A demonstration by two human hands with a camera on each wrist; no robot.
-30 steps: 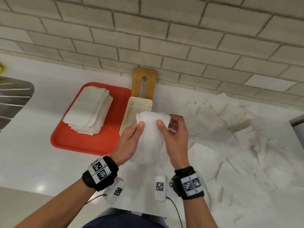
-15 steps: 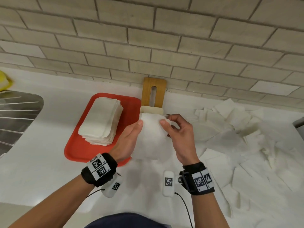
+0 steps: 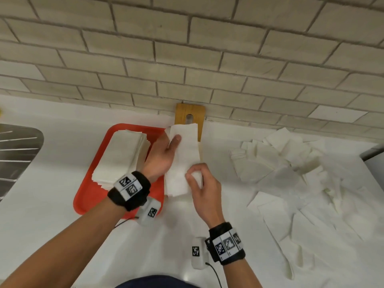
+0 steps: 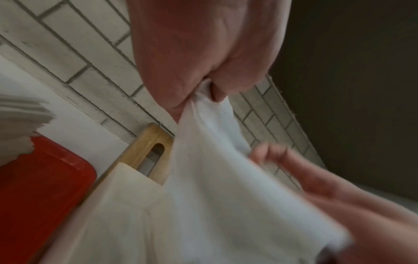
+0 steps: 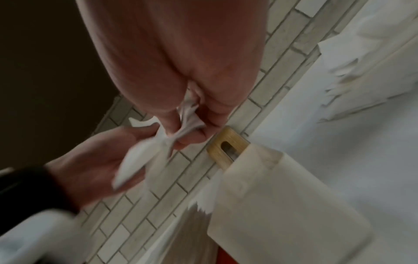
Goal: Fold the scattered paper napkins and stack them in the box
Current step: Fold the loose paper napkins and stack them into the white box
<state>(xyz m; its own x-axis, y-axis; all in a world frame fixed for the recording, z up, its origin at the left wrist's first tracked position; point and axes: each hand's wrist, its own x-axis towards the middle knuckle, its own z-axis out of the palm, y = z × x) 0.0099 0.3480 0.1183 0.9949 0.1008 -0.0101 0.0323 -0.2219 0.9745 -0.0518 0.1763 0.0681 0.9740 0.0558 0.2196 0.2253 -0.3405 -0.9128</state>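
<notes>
A white paper napkin (image 3: 182, 156) is held lengthwise above the cream box (image 3: 200, 151), which it hides almost entirely. My left hand (image 3: 175, 140) pinches the napkin's far end, thumb on top. My right hand (image 3: 193, 173) pinches its near right part, fingers curled. In the left wrist view the left hand (image 4: 204, 87) grips the napkin (image 4: 226, 178) over the box (image 4: 126, 196). The right wrist view has the right hand (image 5: 189, 117) bunching the paper beside the box (image 5: 271, 196). Loose scattered napkins (image 3: 291, 175) cover the counter to the right.
A red tray (image 3: 89, 196) left of the box carries a stack of folded napkins (image 3: 124, 156). A wooden board with a slot (image 3: 190, 114) leans on the brick wall behind the box. A metal sink drainboard (image 3: 16, 154) lies at the far left.
Both hands moved the napkin away from me until it hangs over the box. My right hand slid from the napkin's top edge down to its near end.
</notes>
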